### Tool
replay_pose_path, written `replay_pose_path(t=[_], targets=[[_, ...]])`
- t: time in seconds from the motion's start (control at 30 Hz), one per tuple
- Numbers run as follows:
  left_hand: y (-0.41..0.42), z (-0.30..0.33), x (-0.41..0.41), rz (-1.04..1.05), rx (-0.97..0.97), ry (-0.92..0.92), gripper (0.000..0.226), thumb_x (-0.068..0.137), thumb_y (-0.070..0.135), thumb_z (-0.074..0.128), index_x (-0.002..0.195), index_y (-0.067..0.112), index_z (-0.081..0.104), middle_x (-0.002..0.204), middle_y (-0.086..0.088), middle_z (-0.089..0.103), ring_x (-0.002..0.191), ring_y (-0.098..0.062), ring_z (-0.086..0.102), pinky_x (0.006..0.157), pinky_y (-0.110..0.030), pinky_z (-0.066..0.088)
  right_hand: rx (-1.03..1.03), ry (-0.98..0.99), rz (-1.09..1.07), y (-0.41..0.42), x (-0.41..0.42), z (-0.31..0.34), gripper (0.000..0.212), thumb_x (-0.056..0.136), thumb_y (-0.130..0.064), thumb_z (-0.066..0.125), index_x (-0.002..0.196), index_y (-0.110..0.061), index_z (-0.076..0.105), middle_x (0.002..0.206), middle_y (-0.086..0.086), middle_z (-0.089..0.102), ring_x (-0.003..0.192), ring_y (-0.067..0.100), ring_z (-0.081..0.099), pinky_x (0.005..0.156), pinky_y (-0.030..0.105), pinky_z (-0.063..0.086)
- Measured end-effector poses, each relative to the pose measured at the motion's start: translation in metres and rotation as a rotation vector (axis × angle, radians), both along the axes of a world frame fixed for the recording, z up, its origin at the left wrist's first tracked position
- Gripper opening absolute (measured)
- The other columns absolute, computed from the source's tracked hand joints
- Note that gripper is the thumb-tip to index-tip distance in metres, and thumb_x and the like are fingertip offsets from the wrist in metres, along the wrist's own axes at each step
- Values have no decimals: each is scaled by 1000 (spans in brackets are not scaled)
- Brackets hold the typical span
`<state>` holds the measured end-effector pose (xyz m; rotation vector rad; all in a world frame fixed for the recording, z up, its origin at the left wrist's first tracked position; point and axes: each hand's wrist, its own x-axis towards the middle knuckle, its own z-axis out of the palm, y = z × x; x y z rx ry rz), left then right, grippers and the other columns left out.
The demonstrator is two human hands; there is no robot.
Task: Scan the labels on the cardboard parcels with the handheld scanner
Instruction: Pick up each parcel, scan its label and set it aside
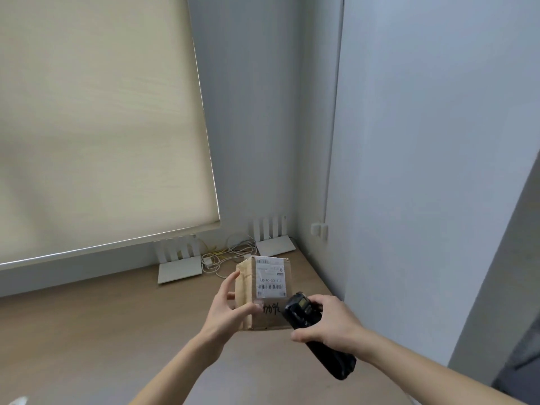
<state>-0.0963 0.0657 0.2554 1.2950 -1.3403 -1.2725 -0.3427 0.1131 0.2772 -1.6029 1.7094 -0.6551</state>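
A small cardboard parcel (264, 312) is held up over the brown desk (87, 331) in my left hand (226, 309), thumb on its near face and fingers on its left side. A white label (270, 277) with barcodes covers the parcel's upper face. My right hand (333, 324) grips a black handheld scanner (309, 320), whose head sits against the parcel's lower right corner, just below the label. Black handwriting shows on the cardboard beside the scanner head.
Two white routers (179, 268) (276, 244) with upright antennas stand at the back of the desk, a tangle of white and yellow cables (222, 255) between them. A beige roller blind (96, 127) hangs at left. A wall (423, 171) bounds the desk at right.
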Motion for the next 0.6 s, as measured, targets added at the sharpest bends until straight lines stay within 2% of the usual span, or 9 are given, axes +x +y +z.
replay_pose_path(t=[0.2, 0.37, 0.47, 0.6], targets=[[20, 8, 9, 67, -86, -13, 120, 54, 32, 91, 145, 66, 21, 127, -5, 49, 106, -25, 67, 66, -30, 58, 30, 122, 71, 6, -2, 23, 69, 41, -61, 90, 102, -33, 73, 93, -13, 76, 88, 5, 72, 86, 31, 60], [35, 18, 34, 145, -141, 4, 107, 53, 36, 93, 128, 78, 30, 120, -5, 59, 97, -21, 73, 67, -30, 59, 32, 202, 137, 10, 15, 47, 70, 46, -62, 89, 107, -33, 73, 99, -10, 76, 94, 12, 72, 90, 37, 60], [41, 18, 53, 157, -163, 8, 104, 56, 39, 93, 135, 72, 34, 127, -7, 60, 104, -20, 72, 78, -36, 62, 43, 304, 174, 12, 33, 59, 66, 50, -62, 89, 109, -35, 74, 100, -10, 76, 97, 14, 71, 88, 32, 59], [47, 15, 76, 171, -187, -23, 105, 60, 45, 93, 145, 60, 34, 137, -8, 50, 113, -21, 67, 92, -42, 59, 45, 405, 191, 18, 56, 67, 65, 52, -63, 88, 110, -37, 74, 101, -9, 76, 99, 15, 71, 86, 28, 56]])
